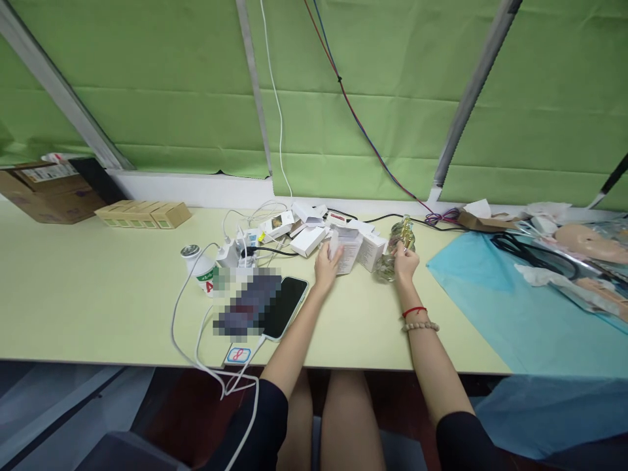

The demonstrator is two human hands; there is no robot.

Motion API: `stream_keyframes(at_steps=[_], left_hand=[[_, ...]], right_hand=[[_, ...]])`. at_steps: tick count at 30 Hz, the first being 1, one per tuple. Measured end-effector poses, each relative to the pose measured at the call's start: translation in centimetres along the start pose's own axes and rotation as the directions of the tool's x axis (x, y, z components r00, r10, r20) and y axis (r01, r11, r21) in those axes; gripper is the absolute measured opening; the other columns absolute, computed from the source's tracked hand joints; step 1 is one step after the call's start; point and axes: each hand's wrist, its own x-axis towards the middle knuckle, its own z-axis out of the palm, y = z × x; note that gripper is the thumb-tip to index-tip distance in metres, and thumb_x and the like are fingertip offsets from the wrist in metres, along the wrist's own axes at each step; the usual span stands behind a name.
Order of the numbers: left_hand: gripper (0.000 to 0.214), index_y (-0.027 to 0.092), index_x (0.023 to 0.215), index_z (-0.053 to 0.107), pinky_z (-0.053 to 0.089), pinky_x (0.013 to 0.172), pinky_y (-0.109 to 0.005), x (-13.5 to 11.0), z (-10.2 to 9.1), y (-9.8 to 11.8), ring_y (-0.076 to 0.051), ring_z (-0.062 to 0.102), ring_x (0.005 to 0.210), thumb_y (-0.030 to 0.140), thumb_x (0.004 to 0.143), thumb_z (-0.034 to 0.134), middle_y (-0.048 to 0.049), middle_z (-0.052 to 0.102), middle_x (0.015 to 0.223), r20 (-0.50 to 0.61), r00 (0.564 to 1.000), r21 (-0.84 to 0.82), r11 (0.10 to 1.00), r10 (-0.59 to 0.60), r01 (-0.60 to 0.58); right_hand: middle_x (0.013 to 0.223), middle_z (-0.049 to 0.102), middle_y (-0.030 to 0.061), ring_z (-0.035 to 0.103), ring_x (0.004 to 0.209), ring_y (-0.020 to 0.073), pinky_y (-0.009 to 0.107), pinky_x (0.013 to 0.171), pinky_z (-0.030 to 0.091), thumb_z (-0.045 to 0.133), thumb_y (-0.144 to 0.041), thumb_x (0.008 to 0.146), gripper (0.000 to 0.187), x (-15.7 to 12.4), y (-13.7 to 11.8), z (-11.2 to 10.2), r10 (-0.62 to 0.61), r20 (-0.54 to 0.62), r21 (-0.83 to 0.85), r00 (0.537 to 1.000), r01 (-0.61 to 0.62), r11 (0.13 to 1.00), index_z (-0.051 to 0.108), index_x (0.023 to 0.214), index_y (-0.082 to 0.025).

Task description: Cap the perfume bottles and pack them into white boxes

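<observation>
My left hand (328, 264) is closed around a small white carton (346, 250) that stands on the pale green table (98, 294). My right hand (405, 263) grips a clear glass bottle (387, 267) low on the table. More glass bottles (403, 232) stand just behind it. Between the two hands another white carton (371, 250) stands upright. Several white cartons (307, 239) lie in a loose pile behind my left hand. A red string and a bead bracelet (420, 326) circle my right wrist.
A black phone (286, 305) on a white cable lies left of my left arm. A white plastic bottle (200, 267) and a power strip (235, 252) sit further left. Tan boxes (143, 214) and a cardboard box (46, 190) stand far left. A blue sheet (490, 301) covers the right.
</observation>
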Motion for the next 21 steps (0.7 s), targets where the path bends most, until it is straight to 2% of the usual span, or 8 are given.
stream_keyframes(at_steps=[4,9,11,13,17,21], left_hand=[[0.031,0.024,0.095,0.063,0.042,0.085,-0.030,-0.5,0.3,0.6,-0.020,0.056,0.086,0.042,0.071,0.068,-0.0040,0.063,0.092,0.145,0.985,0.112,0.987,0.097,-0.114],[0.032,0.024,0.094,0.065,0.041,0.084,-0.030,-0.9,0.6,1.0,-0.021,0.055,0.086,0.037,0.066,0.072,-0.0048,0.062,0.091,0.227,0.961,0.132,0.972,0.162,-0.195],[0.032,0.024,0.090,0.066,0.041,0.084,-0.029,-0.9,0.5,1.1,-0.022,0.055,0.085,0.032,0.061,0.076,-0.0048,0.062,0.089,0.272,0.947,0.112,0.972,0.171,-0.207],[0.033,0.024,0.086,0.068,0.041,0.084,-0.030,-0.9,0.6,1.2,-0.022,0.056,0.085,0.026,0.055,0.079,-0.0045,0.062,0.086,0.329,0.926,0.105,0.968,0.183,-0.228],[0.029,0.024,0.086,0.068,0.041,0.084,-0.031,-0.8,0.7,1.4,-0.024,0.057,0.086,0.023,0.059,0.077,-0.0043,0.062,0.085,0.386,0.894,0.151,0.941,0.227,-0.304],[0.025,0.024,0.086,0.068,0.041,0.082,-0.030,-0.8,0.9,1.5,-0.023,0.057,0.085,0.030,0.063,0.076,-0.0049,0.062,0.086,0.351,0.914,0.126,0.956,0.206,-0.264]], right_hand=[[0.046,0.044,-0.0010,0.045,0.046,0.0128,0.026,0.046,0.039,0.042,-0.048,0.074,0.038,-0.1,-1.2,0.4,0.028,0.015,0.268,0.999,-0.031,0.963,0.043,0.047,-0.022],[0.046,0.042,-0.0011,0.047,0.043,0.0131,0.026,0.044,0.042,0.027,-0.052,0.079,0.038,-2.2,-3.9,0.7,-0.024,0.068,0.447,0.997,-0.009,0.894,0.033,0.054,-0.024],[0.045,0.041,-0.0020,0.048,0.040,0.0136,0.027,0.043,0.043,0.027,-0.054,0.080,0.038,-3.4,-4.8,0.7,-0.062,0.096,0.524,0.993,0.002,0.852,0.030,0.056,-0.024],[0.044,0.041,-0.0021,0.048,0.040,0.0141,0.027,0.042,0.042,0.027,-0.056,0.080,0.039,-4.4,-5.5,0.7,-0.099,0.096,0.535,0.990,0.033,0.844,0.030,0.058,-0.024],[0.045,0.039,-0.0031,0.049,0.040,0.0136,0.028,0.044,0.043,0.031,-0.059,0.080,0.041,-4.9,-5.8,0.8,-0.108,-0.001,0.546,0.994,0.091,0.833,0.030,0.058,-0.024],[0.048,0.039,-0.0030,0.048,0.043,0.0128,0.029,0.050,0.046,0.028,-0.057,0.082,0.039,-4.0,-5.4,0.8,-0.057,-0.143,0.524,0.988,0.124,0.842,0.029,0.061,-0.024]])
